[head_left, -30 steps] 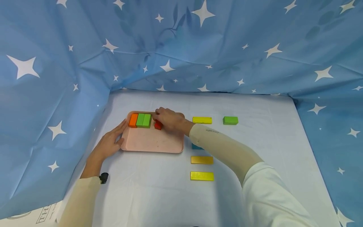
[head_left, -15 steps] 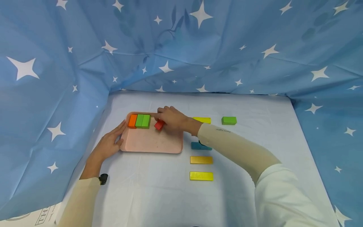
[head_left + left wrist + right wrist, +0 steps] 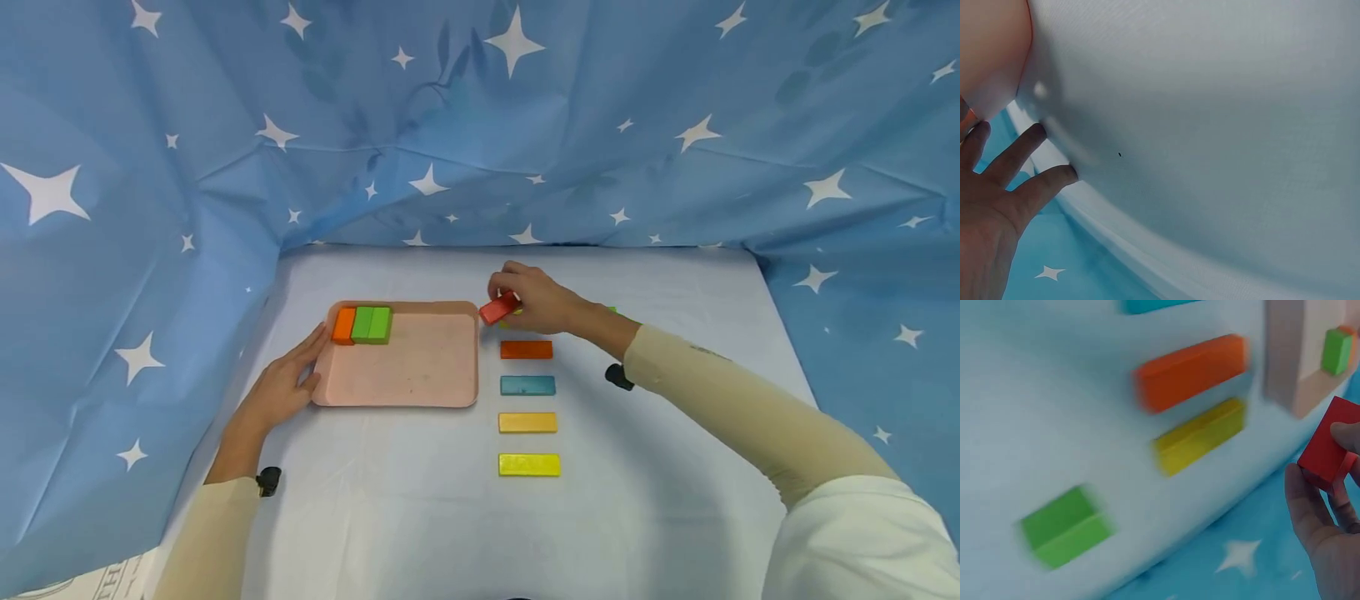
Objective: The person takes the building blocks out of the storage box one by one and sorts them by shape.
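L hand point(image 3: 279, 390): at tray's 9 o'clock, fingers spread & fairly straight, gripping nothing, tips at the rim; looks like it's steadying the tray.

Tray point(image 3: 408, 367): pink, shallow. Holds orange block point(image 3: 344, 326) at approx. 10 o'clock, then two green blocks point(image 3: 362, 325) toward 11, all side by side along the far wall. Rest of floor bare.

Red block point(image 3: 499, 309): up off the table, tilted, at tray's 2 o'clock by the R rim. R hand point(image 3: 538, 302) pinches it, thumb vs. fingers.

Step in hand, I'd judge: shifting red block across the tray edge; into or out of the tray, can't tell. Next move calls for a firm pinch, plus height to clear the rim & the yellow block point(image 3: 1200, 434) below.

R of tray, outside: red-orange block point(image 3: 527, 350) at 3 o'clock, blue point(image 3: 527, 386) past 3, amber point(image 3: 527, 423) at 4, second yellow point(image 3: 528, 465) nearer 5. Loose green point(image 3: 1066, 528) farther R, mostly hidden behind R wrist in head view.
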`<act>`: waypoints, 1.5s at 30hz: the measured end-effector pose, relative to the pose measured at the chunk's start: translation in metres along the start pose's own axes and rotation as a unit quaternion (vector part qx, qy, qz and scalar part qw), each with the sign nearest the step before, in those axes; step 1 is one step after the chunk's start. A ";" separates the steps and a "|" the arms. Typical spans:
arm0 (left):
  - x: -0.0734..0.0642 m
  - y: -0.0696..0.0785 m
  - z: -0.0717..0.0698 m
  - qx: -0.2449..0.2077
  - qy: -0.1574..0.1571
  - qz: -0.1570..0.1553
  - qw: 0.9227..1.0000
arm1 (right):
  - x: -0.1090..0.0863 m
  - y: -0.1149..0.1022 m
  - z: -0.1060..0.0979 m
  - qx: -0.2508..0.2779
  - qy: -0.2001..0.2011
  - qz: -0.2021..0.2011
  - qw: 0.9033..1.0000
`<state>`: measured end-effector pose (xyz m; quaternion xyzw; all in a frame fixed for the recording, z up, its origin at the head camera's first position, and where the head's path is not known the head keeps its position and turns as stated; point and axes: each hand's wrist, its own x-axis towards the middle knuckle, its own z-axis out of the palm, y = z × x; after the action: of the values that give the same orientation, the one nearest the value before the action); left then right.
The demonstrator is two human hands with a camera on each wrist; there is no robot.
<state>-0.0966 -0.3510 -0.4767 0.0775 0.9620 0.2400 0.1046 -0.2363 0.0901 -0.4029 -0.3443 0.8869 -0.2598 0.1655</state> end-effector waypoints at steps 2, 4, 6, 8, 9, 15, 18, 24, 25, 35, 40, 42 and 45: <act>-0.001 0.001 0.000 0.001 -0.002 -0.007 1.000 | -0.018 0.016 -0.006 -0.001 0.010 0.024 1.000; -0.003 0.002 -0.002 0.005 -0.006 -0.017 1.000 | -0.036 0.032 -0.009 0.000 0.019 0.040 0.999; -0.005 0.003 -0.004 0.005 -0.009 -0.023 1.000 | -0.052 0.045 -0.012 -0.002 0.025 0.060 0.998; -0.007 0.004 -0.005 0.007 -0.012 -0.027 1.000 | -0.067 0.058 -0.012 -0.006 0.030 0.078 0.996; -0.007 0.005 -0.005 0.006 -0.012 -0.027 1.000 | -0.074 0.064 -0.012 -0.008 0.032 0.088 0.996; -0.002 0.008 -0.001 -0.001 -0.016 -0.020 1.000 | -0.111 0.090 -0.004 -0.018 0.047 0.134 0.990; -0.002 0.008 -0.001 -0.003 -0.016 -0.023 1.000 | -0.120 0.098 0.003 -0.017 0.057 0.149 0.987; -0.001 0.007 0.001 -0.001 -0.020 -0.030 0.999 | -0.127 0.105 0.015 0.001 0.069 0.171 0.983; -0.001 0.008 0.001 0.000 -0.021 -0.032 0.999 | -0.127 0.106 0.016 0.004 0.070 0.172 0.983; -0.002 0.010 0.000 -0.002 -0.016 -0.026 1.000 | -0.128 0.110 0.025 0.010 0.063 0.188 0.980; -0.002 0.010 0.001 -0.005 -0.014 -0.021 1.000 | -0.127 0.104 0.028 -0.013 0.073 0.190 0.979; -0.002 0.010 0.001 -0.004 -0.013 -0.021 1.000 | -0.124 0.098 0.029 -0.028 0.086 0.178 0.980; -0.001 0.010 0.001 -0.002 -0.015 -0.022 1.000 | -0.115 0.088 0.030 -0.037 0.104 0.150 0.982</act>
<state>-0.0943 -0.3420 -0.4729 0.0602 0.9611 0.2388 0.1248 -0.1865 0.2154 -0.4644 -0.1839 0.9500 -0.2333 0.0964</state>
